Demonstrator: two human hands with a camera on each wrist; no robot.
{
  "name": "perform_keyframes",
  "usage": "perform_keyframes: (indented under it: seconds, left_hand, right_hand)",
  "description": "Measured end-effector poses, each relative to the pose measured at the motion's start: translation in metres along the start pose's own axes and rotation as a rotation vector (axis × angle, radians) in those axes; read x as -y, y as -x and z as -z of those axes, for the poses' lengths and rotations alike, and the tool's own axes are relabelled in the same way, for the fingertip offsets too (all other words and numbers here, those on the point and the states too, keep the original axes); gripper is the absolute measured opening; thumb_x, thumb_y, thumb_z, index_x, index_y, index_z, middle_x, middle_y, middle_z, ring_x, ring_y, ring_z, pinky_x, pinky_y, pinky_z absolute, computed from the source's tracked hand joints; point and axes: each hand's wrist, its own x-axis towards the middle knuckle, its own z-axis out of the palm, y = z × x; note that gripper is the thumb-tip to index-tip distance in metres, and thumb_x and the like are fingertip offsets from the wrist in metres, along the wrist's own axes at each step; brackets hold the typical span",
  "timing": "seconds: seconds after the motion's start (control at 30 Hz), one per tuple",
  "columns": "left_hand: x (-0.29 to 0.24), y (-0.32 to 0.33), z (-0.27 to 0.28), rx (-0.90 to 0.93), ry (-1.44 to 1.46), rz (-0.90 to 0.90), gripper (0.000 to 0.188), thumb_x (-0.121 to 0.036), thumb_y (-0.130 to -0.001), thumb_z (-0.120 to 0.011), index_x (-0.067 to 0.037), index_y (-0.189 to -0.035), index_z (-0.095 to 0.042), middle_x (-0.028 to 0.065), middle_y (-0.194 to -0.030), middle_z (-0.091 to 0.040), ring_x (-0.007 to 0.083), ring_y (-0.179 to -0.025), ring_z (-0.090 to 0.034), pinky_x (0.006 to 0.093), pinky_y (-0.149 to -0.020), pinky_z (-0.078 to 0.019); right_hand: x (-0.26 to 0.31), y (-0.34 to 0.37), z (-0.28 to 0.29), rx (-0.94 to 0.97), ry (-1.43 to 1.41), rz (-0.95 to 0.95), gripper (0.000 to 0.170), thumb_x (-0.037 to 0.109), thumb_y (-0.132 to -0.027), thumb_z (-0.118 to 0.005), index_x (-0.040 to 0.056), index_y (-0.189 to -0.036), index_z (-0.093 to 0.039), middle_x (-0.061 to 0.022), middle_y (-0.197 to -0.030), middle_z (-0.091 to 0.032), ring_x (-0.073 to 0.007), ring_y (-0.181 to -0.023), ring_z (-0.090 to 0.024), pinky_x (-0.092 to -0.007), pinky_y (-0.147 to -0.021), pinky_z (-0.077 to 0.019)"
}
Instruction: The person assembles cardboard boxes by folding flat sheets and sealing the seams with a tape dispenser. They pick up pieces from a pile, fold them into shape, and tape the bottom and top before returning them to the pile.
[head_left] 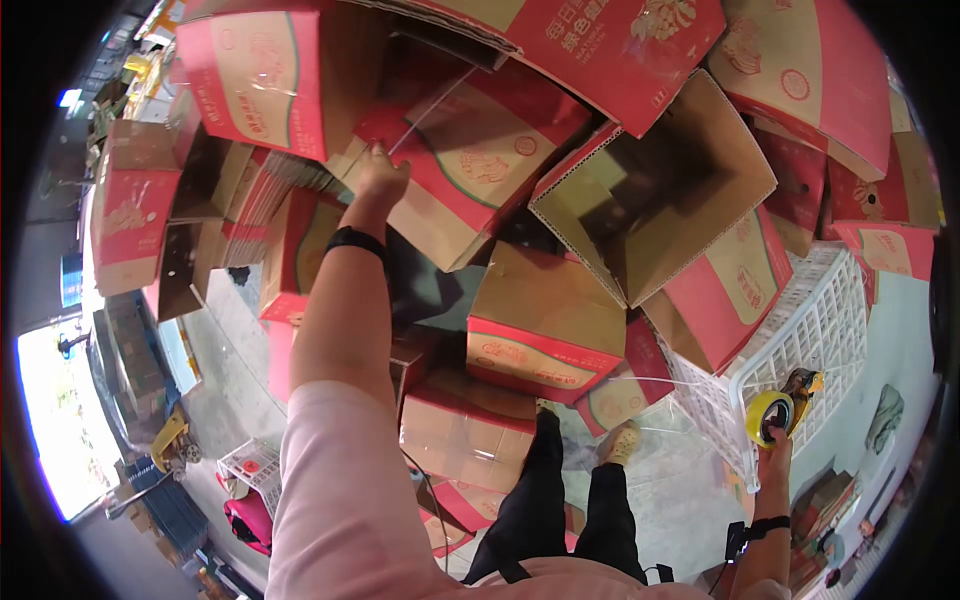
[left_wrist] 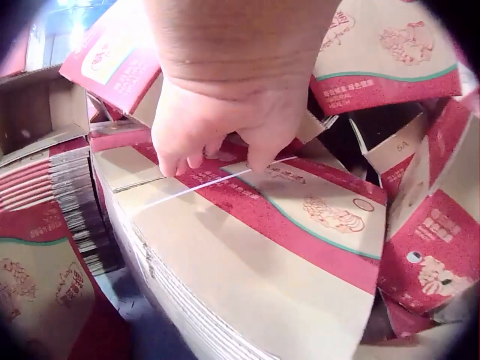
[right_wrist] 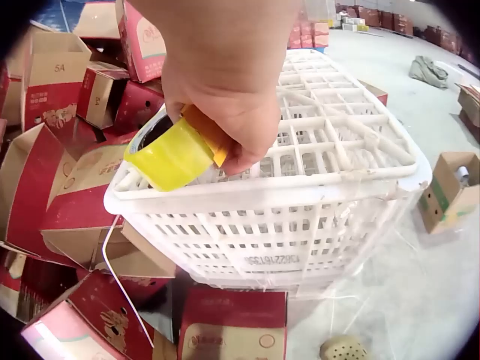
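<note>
My left hand (head_left: 383, 182) is on a bundle of flattened red-and-tan cartons (left_wrist: 247, 255) at the upper middle of the head view. Its fingers curl down at a thin white strap (left_wrist: 199, 186) across the bundle, and the thumb pinches close beside it. Stacked board edges show along the bundle's near side. My right hand (right_wrist: 225, 124) grips a tape dispenser (right_wrist: 214, 135) with a wide yellow tape roll (head_left: 769, 418). It is right at the latticed top of a white plastic crate (right_wrist: 262, 199); the palm hides part of the dispenser.
Open red-and-tan cartons (head_left: 660, 200) are heaped around the bundle. More flattened cartons (left_wrist: 56, 187) stand stacked to its left. A loose white strap (right_wrist: 112, 262) hangs beside the crate. A small open box (right_wrist: 454, 191) sits on the pale floor to the right.
</note>
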Motion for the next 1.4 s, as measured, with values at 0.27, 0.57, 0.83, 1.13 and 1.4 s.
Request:
perform_keyframes:
  seconds: [0.27,0.57,0.83,1.13,1.4]
  left_hand:
    - [0.0,-0.024,0.009,0.183,-0.328,0.131,0.07,-0.047,-0.082,-0.058,0.002,-0.13,-0.044,0.0177,-0.132,-0.049,0.033,-0.124,-0.045,0.039,-0.102,-0.0392]
    - [0.056,0.005,-0.042,0.218,-0.127,0.0,0.037,-0.038,-0.08,-0.06,-0.009,-0.102,-0.061,0.0138,-0.092,-0.065,0.0293,-0.091,-0.061,0.0395,-0.077,-0.0478]
    - [0.041,0.201,0.0,0.303,0.843,0.276,0.014,-0.019,-0.092,-0.055,-0.005,-0.088,-0.056,0.0027,-0.066,-0.053,0.0122,-0.057,-0.053,0.0281,-0.05,-0.0429]
    - [-0.007,0.358,0.117,0.289,1.05,0.594,0.042,-0.001,-0.086,-0.05,-0.001,-0.128,-0.046,0.0036,-0.069,-0.054,0.0114,-0.055,-0.052,0.0246,-0.048,-0.0438]
    - [-0.141,0.528,0.172,0.217,1.038,0.529,0.044,-0.002,-0.09,-0.046,-0.007,-0.133,-0.04,0.0035,-0.066,-0.054,0.0109,-0.053,-0.052,0.0229,-0.045,-0.0446]
  right_hand:
    - [0.001,0.003,-0.008,-0.043,0.048,0.007,0.027,0.004,-0.077,-0.057,0.003,-0.104,-0.059,-0.0037,-0.093,-0.061,-0.0154,-0.087,-0.061,-0.0288,-0.083,-0.049]
    - [-0.009,-0.008,0.0,-0.074,0.011,0.028,0.023,0.004,-0.077,-0.056,0.0006,-0.1,-0.059,-0.0064,-0.091,-0.061,-0.0191,-0.086,-0.062,-0.0301,-0.081,-0.0516]
    - [-0.01,-0.012,-0.01,-0.102,-0.034,0.048,0.02,-0.003,-0.072,-0.057,0.0013,-0.091,-0.057,-0.0045,-0.081,-0.059,-0.0161,-0.075,-0.06,-0.0261,-0.071,-0.05]
    - [-0.006,-0.009,-0.026,-0.004,-0.061,0.06,0.019,0.0,-0.072,-0.057,0.0,-0.091,-0.056,-0.0066,-0.079,-0.058,-0.018,-0.068,-0.059,-0.0287,-0.066,-0.0494]
    - [0.011,0.078,-0.012,0.697,-0.378,-0.269,0.043,0.014,-0.081,-0.058,-0.0002,-0.121,-0.052,-0.0122,-0.112,-0.062,-0.0272,-0.102,-0.061,-0.0425,-0.097,-0.0438]
